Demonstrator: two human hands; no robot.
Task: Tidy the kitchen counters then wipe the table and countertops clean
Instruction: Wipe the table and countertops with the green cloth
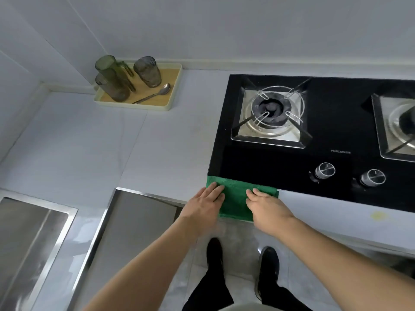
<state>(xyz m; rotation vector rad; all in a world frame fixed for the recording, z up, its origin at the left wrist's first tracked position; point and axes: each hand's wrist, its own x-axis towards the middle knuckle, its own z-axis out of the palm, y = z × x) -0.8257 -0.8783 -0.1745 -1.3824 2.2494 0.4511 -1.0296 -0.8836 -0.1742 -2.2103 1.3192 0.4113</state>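
A green cloth [235, 198] lies flat on the white countertop [157, 149], at the front edge just below the near left corner of the black gas hob [269, 162]. My left hand [206, 204] presses on the cloth's left part with straight fingers. On the cloth's right part rests my right hand [267, 205], fingers flat as well. Both palms face down and neither hand grips anything.
A cream tray [173, 95] at the back holds a green pitcher [107, 68], two tinted glasses [148, 71] and a spoon [155, 94]. A steel sink [29, 232] and a steel panel [134, 216] are at the left. A yellow stain [378, 215] marks the counter's front right.
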